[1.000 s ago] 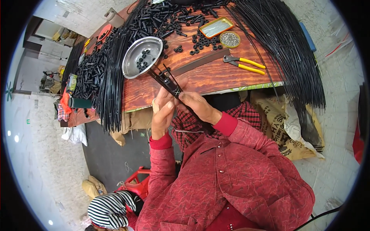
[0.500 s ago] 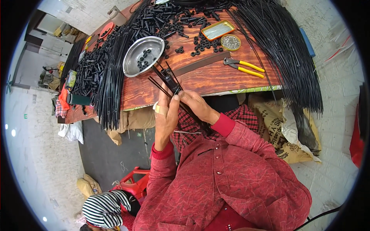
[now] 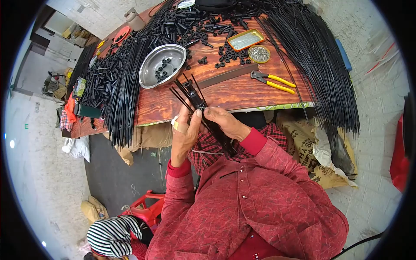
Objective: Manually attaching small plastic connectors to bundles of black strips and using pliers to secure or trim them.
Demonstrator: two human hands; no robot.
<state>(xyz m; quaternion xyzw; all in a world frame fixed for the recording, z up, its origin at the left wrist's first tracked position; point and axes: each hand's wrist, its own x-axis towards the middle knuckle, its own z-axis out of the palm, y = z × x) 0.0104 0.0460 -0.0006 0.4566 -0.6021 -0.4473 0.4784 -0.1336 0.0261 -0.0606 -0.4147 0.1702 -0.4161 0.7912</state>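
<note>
My left hand (image 3: 186,132), with pale tape round a finger, is closed round a bundle of thin black rods (image 3: 182,99) and a short black tube (image 3: 193,92) among them. The rods fan out above the fingers and run down toward my lap. My right hand (image 3: 226,122) is closed at the same spot, thumb and forefinger pinching a thin silver wire (image 3: 210,108) that crosses the tube's lower end. Just beyond the hands, a steel bowl (image 3: 146,81) sits tilted with several small black rings (image 3: 163,69) in it.
Yellow-handled pliers (image 3: 277,83) lie right of a flat dark bar (image 3: 225,77). Behind are a tray of silver wires (image 3: 245,40) and a round dish of small metal pieces (image 3: 259,54). Long black rods (image 3: 316,60) overhang the table's right edge. A person in a striped hood (image 3: 110,236) is at lower left.
The view has shifted slightly. The wire now sticks out to the right by my right fingertips, which have drawn a little away from the left thumb.
</note>
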